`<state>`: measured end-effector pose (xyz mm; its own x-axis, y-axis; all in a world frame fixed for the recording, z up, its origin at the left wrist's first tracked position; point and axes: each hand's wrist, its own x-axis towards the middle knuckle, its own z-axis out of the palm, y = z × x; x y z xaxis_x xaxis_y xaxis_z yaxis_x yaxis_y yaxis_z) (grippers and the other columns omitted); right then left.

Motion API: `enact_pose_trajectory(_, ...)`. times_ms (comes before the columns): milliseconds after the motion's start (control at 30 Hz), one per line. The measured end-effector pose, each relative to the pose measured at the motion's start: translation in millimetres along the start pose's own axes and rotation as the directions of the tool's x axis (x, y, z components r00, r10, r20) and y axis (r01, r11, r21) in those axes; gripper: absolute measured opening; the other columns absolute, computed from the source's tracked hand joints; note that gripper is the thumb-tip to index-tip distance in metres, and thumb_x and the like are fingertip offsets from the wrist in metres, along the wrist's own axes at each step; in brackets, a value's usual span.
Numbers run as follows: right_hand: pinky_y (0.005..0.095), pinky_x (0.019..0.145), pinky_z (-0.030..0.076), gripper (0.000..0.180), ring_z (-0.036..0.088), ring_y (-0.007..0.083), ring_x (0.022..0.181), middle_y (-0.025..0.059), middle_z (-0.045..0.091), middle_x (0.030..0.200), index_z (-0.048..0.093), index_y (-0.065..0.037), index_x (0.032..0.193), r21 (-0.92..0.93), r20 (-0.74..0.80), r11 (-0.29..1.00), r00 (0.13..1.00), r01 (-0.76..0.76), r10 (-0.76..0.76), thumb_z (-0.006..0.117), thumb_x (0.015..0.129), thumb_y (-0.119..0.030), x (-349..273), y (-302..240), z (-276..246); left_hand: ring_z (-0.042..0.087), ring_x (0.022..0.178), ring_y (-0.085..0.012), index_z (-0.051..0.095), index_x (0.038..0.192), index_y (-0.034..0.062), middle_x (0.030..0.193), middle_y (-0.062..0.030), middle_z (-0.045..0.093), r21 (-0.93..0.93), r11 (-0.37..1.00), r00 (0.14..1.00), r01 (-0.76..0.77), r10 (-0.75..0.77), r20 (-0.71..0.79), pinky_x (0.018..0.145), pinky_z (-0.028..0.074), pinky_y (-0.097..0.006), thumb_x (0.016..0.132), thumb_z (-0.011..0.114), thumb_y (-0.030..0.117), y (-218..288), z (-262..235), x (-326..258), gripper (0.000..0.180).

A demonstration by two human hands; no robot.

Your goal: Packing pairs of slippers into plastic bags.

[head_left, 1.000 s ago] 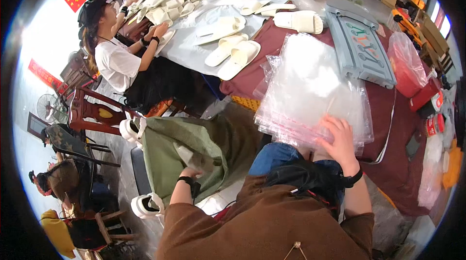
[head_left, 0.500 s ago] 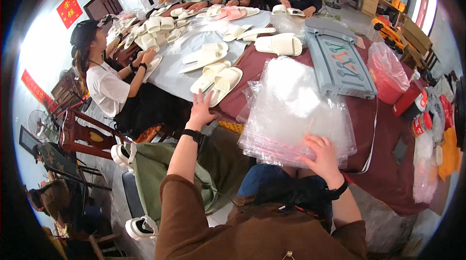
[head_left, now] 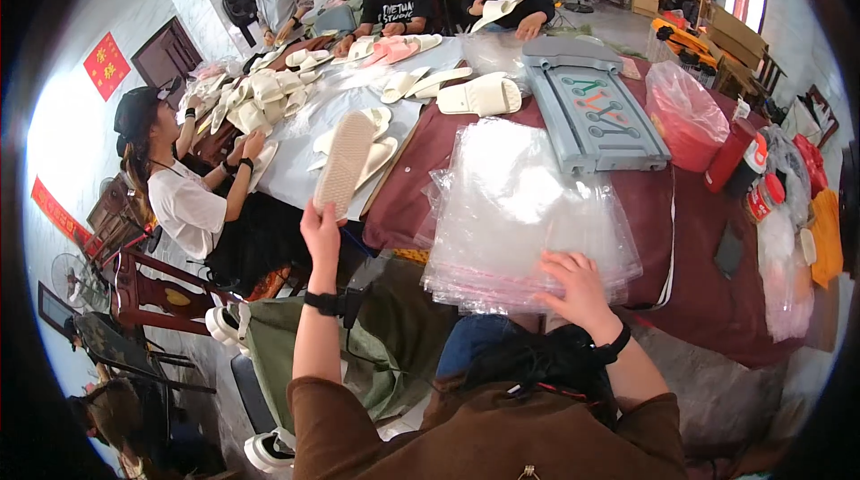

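Note:
My left hand (head_left: 321, 231) grips the heel end of a cream slipper (head_left: 347, 162), held upright above the table edge with its textured sole in view. Whether a second slipper sits behind it, I cannot tell. Just beyond lie more cream slippers (head_left: 381, 156) on a pale sheet. My right hand (head_left: 578, 289) rests with fingers spread on the near edge of a stack of clear plastic bags (head_left: 528, 202) that have pinkish strips along that edge.
Behind the bags lies a grey folded plastic stool (head_left: 596, 113). A red bag-lined tub (head_left: 685, 117), a red bottle (head_left: 730, 156) and a jar (head_left: 764, 197) stand at right. Co-workers sit around the far and left sides, near a slipper pile (head_left: 264, 95). A green cloth (head_left: 296, 350) hangs beside me.
My left hand has picked up a slipper from the table edge and raised it, sole showing. My right hand stays on the bags. A co-worker at the back now lifts a slipper.

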<state>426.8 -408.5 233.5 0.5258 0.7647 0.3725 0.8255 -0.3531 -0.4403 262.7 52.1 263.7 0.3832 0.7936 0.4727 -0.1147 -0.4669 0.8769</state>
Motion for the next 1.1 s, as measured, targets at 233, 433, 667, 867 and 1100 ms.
enact_pose_trajectory(233,0.0462,0.105,0.037,0.052,0.05,0.0291,0.126,0.005,0.06,0.139,0.067,-0.01,0.122,-0.023,0.01,1.0,1.0,0.016,-0.016,0.078,0.079,-0.038,-2,2,4,0.07,0.087,-0.0156,0.06,0.122,-0.003,0.108,-0.0092,0.07,-0.309,0.951,1.0,-0.029,0.028,-0.006,0.067,0.06,-0.028,0.103,0.059,0.018,118,9,-20,0.028)
enact_pose_trajectory(433,0.0462,0.104,0.037,0.053,0.05,0.0292,0.126,0.0061,0.059,0.14,0.068,-0.01,0.122,-0.009,0.005,1.0,1.0,0.009,-0.009,0.077,0.079,-0.04,-2,3,4,0.072,0.094,-0.0217,0.056,0.127,-0.005,0.114,-0.0123,0.069,-0.367,0.93,0.998,-0.026,0.047,0.048,0.075,0.061,-0.032,0.105,0.056,0.019,185,39,-43,0.033)
enact_pose_trajectory(667,0.0469,0.103,0.037,0.053,0.05,0.0289,0.126,0.0067,0.06,0.139,0.068,-0.01,0.122,0.018,-0.001,1.0,1.0,0.007,-0.007,0.076,0.08,-0.041,-3,8,6,0.065,0.097,-0.0127,0.056,0.127,-0.0055,0.116,-0.0109,0.067,-0.343,0.933,0.971,-0.103,0.169,0.167,0.075,0.059,-0.029,0.103,0.057,0.011,202,100,-75,0.029)
enact_pose_trajectory(867,0.0444,0.105,0.038,0.039,0.052,0.0291,0.125,0.0077,0.062,0.135,0.068,-0.008,0.121,0.008,0.004,0.999,0.999,0.032,-0.032,0.067,0.09,-0.032,-3,3,0,0.07,0.079,-0.0323,0.052,0.135,0.0021,0.097,-0.0204,0.069,0.102,0.682,0.604,-0.724,0.556,0.571,0.064,0.055,-0.044,0.089,0.063,0.005,160,171,-147,0.048)
enact_pose_trajectory(1100,0.0395,0.103,0.041,0.032,0.057,0.0297,0.118,0.0154,0.066,0.123,0.069,-0.001,0.115,0.368,0.055,0.93,0.998,-0.005,-0.016,0.057,0.098,-0.026,-7,41,2,0.068,0.098,-0.037,0.052,0.134,-0.0011,0.115,-0.0229,0.066,0.201,0.373,0.336,-0.906,0.344,0.877,0.08,0.057,-0.041,0.087,0.066,0.015,124,200,-199,0.052)
